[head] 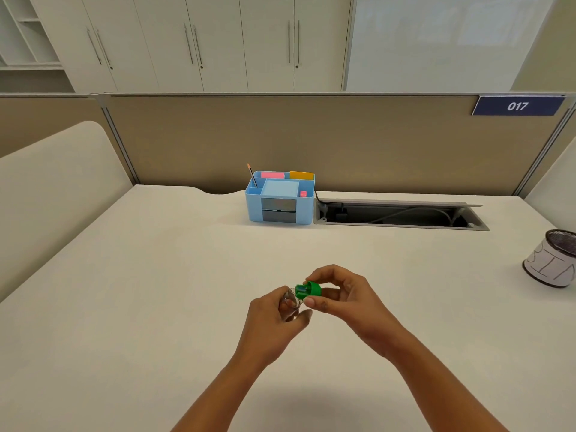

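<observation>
- Office cubicle: white desk (156, 275), beige partition (202, 135) behind it, blue "017" sign (517, 106) at 1 o'clock, white cabinets (218, 42) beyond.
- Green sharpener cap (310, 289) and clear shavings cup (291, 302) are mid-desk, at 6 o'clock from the blue organizer (280, 210). They look held just above the surface, not resting on it.
- Left hand (271, 319) curls round the clear cup.
- Right hand (346, 294) pinches the green cap between thumb and fingertips. Both hands are grasping, nothing let go.
- Cap sits at the cup's mouth, touching or just beside it; cannot tell whether it is seated or loose.
- Progress, my guess: mid-step, the two parts being separated or joined. Cup contents too blurred to read.
- Mesh bin (551, 260) stands at 3 o'clock, well apart from the hands, so any emptying looks not yet done.
- Organizer stands at 12 o'clock near the partition. A pencil (252, 176) leans in its rear-left slot, with pink and orange pads at the back.
- Open cable trough (399, 213) just beside the organizer, toward 1 o'clock.
</observation>
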